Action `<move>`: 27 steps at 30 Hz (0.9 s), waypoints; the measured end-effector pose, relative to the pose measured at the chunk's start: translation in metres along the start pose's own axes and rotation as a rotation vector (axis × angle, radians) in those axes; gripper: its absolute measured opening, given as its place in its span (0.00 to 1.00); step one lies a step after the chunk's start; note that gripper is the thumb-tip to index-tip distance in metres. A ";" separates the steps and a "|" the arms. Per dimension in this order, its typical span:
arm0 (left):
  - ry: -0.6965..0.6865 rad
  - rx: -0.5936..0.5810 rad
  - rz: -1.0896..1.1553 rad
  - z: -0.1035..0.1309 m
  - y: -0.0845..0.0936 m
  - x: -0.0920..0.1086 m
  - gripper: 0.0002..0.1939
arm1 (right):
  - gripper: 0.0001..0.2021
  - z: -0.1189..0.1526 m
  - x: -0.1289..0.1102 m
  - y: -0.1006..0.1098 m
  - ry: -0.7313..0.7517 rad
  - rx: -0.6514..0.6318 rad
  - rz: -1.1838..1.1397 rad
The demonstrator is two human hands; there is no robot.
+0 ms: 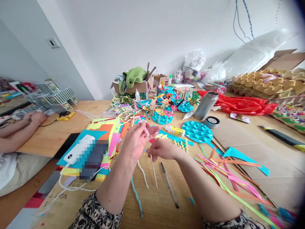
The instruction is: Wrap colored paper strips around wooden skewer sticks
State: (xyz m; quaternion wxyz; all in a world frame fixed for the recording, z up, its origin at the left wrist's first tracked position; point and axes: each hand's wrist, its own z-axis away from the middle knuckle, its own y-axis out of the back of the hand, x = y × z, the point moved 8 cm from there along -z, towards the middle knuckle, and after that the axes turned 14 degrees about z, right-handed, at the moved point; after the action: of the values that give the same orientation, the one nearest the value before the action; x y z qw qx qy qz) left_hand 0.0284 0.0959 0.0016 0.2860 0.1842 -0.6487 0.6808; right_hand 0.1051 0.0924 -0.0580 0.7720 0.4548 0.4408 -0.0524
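My left hand (136, 140) is raised over the table, holding a small pink coiled strip (146, 132) between its thumb and fingers. Just to its right, my right hand (164, 149) is closed in a pinch on the upper end of a thin wooden stick (154, 173), which slants down toward me. A pale twisted strip (143, 175), a blue twisted strip (136, 197) and a pen (169, 186) lie on the wood below my hands. Yellow coiled strips (181, 145) and a glue bottle (175, 130) are beyond my right hand.
Coloured paper (111, 127) with a white power bank (79, 149) lies left. A blue scalloped disc (197, 131), steel flask (206, 105) and paper strips (228, 171) are right. A utility knife (283, 137) lies far right. Another person's hands (33, 119) are at far left.
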 end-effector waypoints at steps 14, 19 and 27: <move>-0.108 -0.033 -0.127 -0.003 -0.003 -0.006 0.12 | 0.21 0.022 -0.022 0.047 0.068 0.370 -0.523; -0.077 -0.072 -0.138 -0.001 -0.006 -0.009 0.15 | 0.19 0.019 -0.020 0.050 0.102 0.433 -0.580; -0.099 -0.040 -0.251 -0.005 0.001 0.001 0.13 | 0.19 0.018 -0.015 0.050 0.068 0.455 -0.432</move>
State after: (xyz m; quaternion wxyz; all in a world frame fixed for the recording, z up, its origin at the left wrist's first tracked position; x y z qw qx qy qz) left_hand 0.0276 0.1005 0.0004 0.3403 0.2916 -0.6474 0.6164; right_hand 0.1316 0.1033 -0.0106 0.6064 0.5132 0.5297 -0.2972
